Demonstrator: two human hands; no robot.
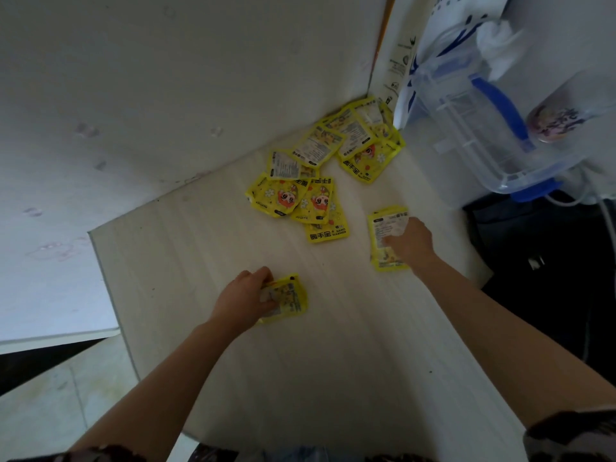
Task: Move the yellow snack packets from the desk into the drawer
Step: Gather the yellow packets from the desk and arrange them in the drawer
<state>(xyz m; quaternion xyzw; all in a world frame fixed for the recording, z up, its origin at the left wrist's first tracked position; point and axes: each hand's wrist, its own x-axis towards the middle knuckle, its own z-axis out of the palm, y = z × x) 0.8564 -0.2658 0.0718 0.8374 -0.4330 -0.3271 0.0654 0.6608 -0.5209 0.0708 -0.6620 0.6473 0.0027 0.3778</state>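
Several yellow snack packets (320,168) lie scattered on the pale desk (233,345), piled toward the back corner by the wall. My left hand (245,298) grips a yellow packet (290,300) near the desk's middle, fingers curled over its left side. Farther right, my right hand (411,243) holds a small stack of yellow packets (383,225), fingers curled onto it. No drawer is in view.
A clear plastic box with blue handle and clips (483,128) stands at the right, with a white bag (443,45) behind it. The white wall (166,95) bounds the desk at the back. The desk's left edge (106,295) drops to the floor.
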